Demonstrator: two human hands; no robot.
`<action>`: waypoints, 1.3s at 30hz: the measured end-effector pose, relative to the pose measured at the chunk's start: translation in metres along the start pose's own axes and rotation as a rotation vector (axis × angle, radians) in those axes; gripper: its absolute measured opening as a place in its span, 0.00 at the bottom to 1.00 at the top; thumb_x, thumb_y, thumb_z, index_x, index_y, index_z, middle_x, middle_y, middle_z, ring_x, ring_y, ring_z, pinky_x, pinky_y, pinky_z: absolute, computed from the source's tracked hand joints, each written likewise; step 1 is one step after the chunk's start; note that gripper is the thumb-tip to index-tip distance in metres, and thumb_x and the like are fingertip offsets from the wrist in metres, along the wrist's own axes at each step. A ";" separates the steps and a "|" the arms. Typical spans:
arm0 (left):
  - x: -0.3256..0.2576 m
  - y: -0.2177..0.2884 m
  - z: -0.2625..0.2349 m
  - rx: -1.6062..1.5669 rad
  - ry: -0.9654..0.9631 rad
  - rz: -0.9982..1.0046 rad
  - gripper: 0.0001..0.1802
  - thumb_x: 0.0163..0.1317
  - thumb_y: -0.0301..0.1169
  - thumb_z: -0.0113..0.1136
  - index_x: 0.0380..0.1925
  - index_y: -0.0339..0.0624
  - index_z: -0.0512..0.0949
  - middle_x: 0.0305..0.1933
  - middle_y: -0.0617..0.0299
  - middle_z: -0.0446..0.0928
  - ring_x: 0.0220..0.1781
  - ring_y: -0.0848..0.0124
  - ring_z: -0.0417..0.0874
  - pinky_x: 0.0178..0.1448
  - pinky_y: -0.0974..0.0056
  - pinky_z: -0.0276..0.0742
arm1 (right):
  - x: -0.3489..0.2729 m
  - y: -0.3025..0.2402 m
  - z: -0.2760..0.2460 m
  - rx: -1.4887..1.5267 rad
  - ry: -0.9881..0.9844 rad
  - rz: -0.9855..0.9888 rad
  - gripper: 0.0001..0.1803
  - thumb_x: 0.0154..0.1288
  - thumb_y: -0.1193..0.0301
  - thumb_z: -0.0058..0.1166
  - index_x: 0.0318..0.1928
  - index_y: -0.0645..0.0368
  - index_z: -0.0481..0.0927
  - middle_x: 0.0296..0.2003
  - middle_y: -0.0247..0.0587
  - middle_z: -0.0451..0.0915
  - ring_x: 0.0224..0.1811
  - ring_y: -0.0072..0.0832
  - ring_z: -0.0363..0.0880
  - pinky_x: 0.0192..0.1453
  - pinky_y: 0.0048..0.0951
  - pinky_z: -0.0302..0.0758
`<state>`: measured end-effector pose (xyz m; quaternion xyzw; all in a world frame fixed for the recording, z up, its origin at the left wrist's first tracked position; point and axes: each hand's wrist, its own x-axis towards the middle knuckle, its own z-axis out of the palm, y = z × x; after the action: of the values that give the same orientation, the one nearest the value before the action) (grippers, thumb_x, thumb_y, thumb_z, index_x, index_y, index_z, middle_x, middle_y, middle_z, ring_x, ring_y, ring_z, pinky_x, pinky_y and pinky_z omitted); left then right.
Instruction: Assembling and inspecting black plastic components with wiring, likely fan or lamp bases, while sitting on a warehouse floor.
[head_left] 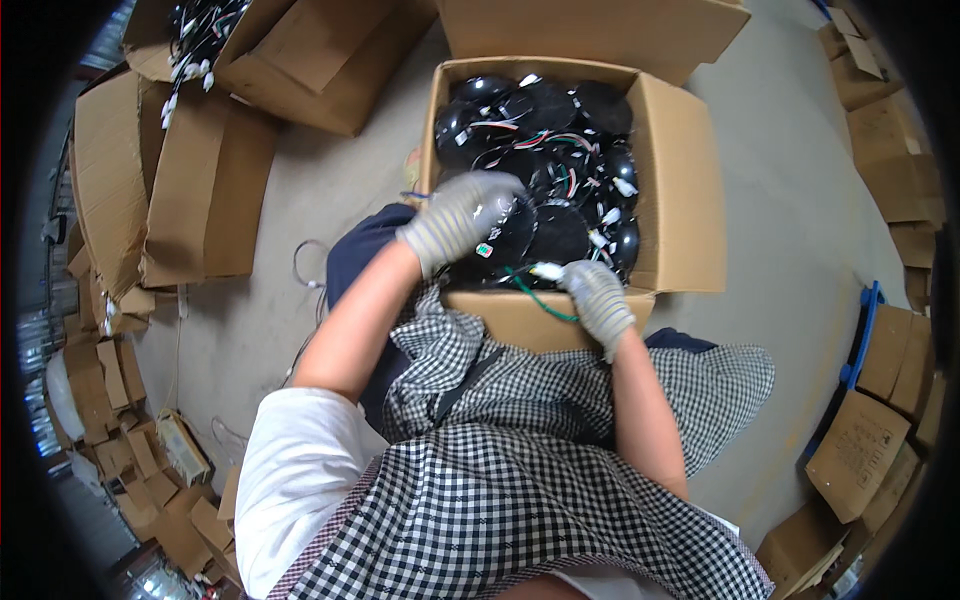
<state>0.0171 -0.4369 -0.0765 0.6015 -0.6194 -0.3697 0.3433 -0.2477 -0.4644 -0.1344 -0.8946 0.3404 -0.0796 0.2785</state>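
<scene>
An open cardboard box (680, 190) stands on the floor in front of me, filled with several round black parts (560, 120) that trail red, white and green wires. My left hand (460, 215), in a grey knit glove, grips one black disc (512, 232) at the box's near left corner. My gloved right hand (598, 295) rests at the near rim and pinches a white connector on a green wire (540, 298) that hangs over the box's front wall. A black-and-white checked apron covers my lap.
More open cardboard boxes (210, 190) lie to the left; one at the far left top (200, 30) holds wired parts. Flattened cartons pile along the right edge (880, 100) and lower left. A blue frame (860, 340) stands at right. Loose wire lies on the grey floor.
</scene>
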 end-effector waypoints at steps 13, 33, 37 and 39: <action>-0.125 0.049 0.067 0.241 -0.115 0.046 0.23 0.62 0.40 0.54 0.55 0.44 0.73 0.44 0.52 0.80 0.47 0.55 0.81 0.53 0.58 0.75 | -0.065 -0.096 -0.034 0.452 0.007 0.032 0.15 0.69 0.64 0.47 0.33 0.63 0.78 0.26 0.41 0.77 0.29 0.32 0.77 0.35 0.31 0.72; -0.101 0.076 0.009 -1.109 -0.382 -0.144 0.23 0.67 0.42 0.53 0.47 0.29 0.76 0.22 0.62 0.76 0.19 0.77 0.70 0.27 0.71 0.68 | 0.078 0.052 -0.052 1.766 0.030 0.519 0.19 0.70 0.62 0.47 0.47 0.68 0.74 0.35 0.42 0.76 0.32 0.22 0.73 0.39 0.23 0.75; -0.102 0.071 0.006 -1.159 -0.475 -0.305 0.22 0.68 0.42 0.51 0.47 0.32 0.77 0.23 0.62 0.77 0.17 0.82 0.67 0.22 0.76 0.63 | 0.150 0.060 -0.020 1.958 0.291 0.911 0.14 0.66 0.65 0.54 0.46 0.60 0.78 0.36 0.46 0.77 0.36 0.32 0.77 0.37 0.29 0.80; -0.100 0.069 0.014 -1.114 -0.417 -0.281 0.22 0.69 0.43 0.50 0.48 0.34 0.77 0.22 0.63 0.76 0.17 0.84 0.66 0.21 0.78 0.61 | 0.168 0.065 -0.011 2.014 0.319 0.882 0.12 0.64 0.66 0.56 0.44 0.59 0.79 0.35 0.46 0.77 0.36 0.33 0.77 0.37 0.30 0.80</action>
<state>-0.0248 -0.3364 -0.0217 0.3226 -0.3017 -0.7898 0.4256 -0.1608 -0.6189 -0.1693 -0.0397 0.4407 -0.3279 0.8347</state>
